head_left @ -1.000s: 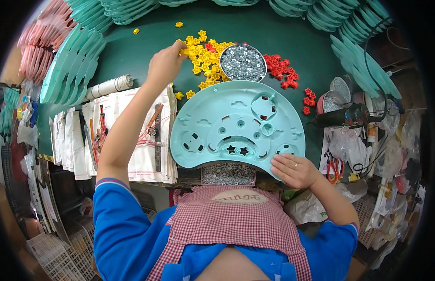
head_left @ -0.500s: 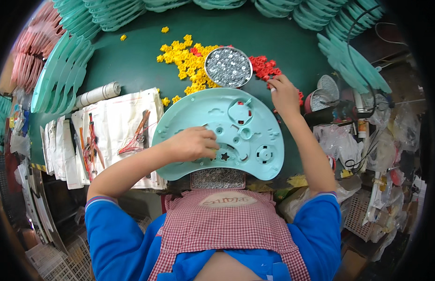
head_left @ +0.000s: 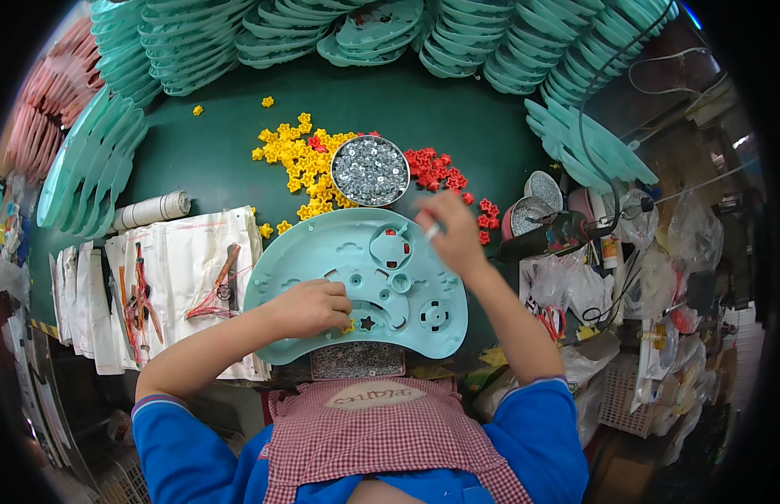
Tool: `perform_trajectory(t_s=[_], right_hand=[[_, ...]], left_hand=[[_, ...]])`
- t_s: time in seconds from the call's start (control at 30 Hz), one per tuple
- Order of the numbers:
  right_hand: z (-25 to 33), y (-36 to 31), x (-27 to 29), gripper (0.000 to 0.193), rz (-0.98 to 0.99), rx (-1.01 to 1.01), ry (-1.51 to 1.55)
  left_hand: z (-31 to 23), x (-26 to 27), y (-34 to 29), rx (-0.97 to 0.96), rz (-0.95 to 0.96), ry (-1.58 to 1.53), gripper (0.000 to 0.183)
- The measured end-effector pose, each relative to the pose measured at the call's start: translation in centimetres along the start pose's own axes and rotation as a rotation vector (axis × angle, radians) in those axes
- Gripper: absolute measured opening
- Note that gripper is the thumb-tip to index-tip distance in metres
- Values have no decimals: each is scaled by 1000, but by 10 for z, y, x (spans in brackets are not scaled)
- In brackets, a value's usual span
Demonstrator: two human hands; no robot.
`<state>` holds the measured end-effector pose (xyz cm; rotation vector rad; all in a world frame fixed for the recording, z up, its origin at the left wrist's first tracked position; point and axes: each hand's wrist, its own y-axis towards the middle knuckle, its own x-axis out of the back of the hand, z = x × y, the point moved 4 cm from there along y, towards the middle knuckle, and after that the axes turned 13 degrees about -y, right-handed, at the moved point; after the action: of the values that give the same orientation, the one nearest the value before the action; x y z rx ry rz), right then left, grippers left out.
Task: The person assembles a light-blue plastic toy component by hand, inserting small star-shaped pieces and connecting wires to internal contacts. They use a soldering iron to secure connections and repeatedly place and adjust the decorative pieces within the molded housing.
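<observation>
A curved turquoise plastic panel [head_left: 323, 244] lies on the table in front of me, full of moulded rings and cut-outs. My left hand [head_left: 312, 307] rests on its left half with the fingers curled down; what they hold, if anything, is hidden. Right beside those fingertips sits a yellow star piece [head_left: 349, 325], next to a star-shaped hole. Above the panel's upper right edge is my right hand [head_left: 450, 231], smeared by motion. It pinches a small red star piece [head_left: 424, 219]. Loose red stars [head_left: 436, 170] and yellow stars [head_left: 297, 155] lie beyond the panel.
A round tin of small metal parts [head_left: 370, 170] stands between the star piles. Stacked turquoise panels [head_left: 188, 50] line the far edge. White cloths [head_left: 180, 252] with wired parts lie at left. Another metal-parts tray [head_left: 358, 361] sits at the near edge; plastic bags [head_left: 566, 281] are at right.
My right hand has come back from the red pile toward the panel with a red star. The left hand has shifted slightly, uncovering the yellow star. The whole view has shifted.
</observation>
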<state>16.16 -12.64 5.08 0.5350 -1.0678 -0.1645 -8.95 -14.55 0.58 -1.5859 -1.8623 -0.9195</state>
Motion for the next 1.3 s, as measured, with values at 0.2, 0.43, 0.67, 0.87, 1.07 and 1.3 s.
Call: perform_trajectory(t_s=[0.2,0.43,0.67,0.87,1.07,1.3], right_hand=[[64,-64,-46,31,550,469,299],[67,-71,-47,34,554,517,219],[61,-58,-53,18,537,432,235],[62,-61,-49,17,573,400,135],[63,-60,-51,21,551,429,137],[68,-58,-47,44,515,553,14]], left_hand=[[-6,-6,-4,124,-83,-8,22],[-40,-17,-21,182,-141,188,26],[-32,-13,-12,418,24,68,25],[-73,-4,-29,161,-621,299,18],[-76,-62,-37,403,-351,199,10],[-77,-38,-20,236,-662,394,19]])
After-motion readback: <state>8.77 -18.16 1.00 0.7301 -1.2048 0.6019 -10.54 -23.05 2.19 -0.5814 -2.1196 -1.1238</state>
